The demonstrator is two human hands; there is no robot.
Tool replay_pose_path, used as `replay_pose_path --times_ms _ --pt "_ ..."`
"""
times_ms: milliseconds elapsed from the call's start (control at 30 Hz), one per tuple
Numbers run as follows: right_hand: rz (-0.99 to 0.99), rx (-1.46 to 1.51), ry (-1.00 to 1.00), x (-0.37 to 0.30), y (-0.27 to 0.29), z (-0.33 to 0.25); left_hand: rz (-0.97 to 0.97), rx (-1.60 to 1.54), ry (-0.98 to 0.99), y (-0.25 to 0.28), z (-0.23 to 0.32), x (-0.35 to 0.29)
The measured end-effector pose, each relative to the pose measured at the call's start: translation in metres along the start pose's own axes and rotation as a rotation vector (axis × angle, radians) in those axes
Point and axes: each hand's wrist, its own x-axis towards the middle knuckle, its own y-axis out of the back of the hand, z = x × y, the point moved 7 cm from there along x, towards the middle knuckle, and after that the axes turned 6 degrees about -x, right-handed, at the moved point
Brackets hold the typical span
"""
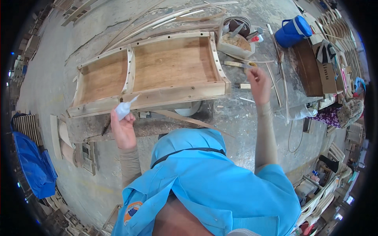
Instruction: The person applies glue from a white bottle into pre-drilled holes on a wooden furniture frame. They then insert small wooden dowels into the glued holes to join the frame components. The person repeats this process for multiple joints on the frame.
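Observation:
My left hand [124, 128] is wrapped around a small white squeeze bottle [123, 110], its thin pointed nozzle tilted up to the right. That nozzle reaches the near side of a wooden frame [179, 93]. Two shallow sections with a brown wooden bottom make up the frame, and dark holes dot its pale rails. Beyond the frame's right end, my right hand [258, 84] is raised with its fingers curled together; anything inside them is too small to make out. Just past those fingers lies a thin tool with a pale handle [233, 63].
A white tub [237, 44] of brownish material stands behind the frame's right end, beside a red-capped bottle [256, 39]. Long wood strips [157, 24] lie along the far side. At the right are a blue jug [291, 32] and a cardboard box [325, 70].

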Motion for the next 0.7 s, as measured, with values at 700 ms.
replay_pose_path --times_ms 700 --pt "0.14 -0.053 -0.022 -0.086 -0.028 -0.037 -0.27 0.053 0.1 -0.067 -0.033 0.008"
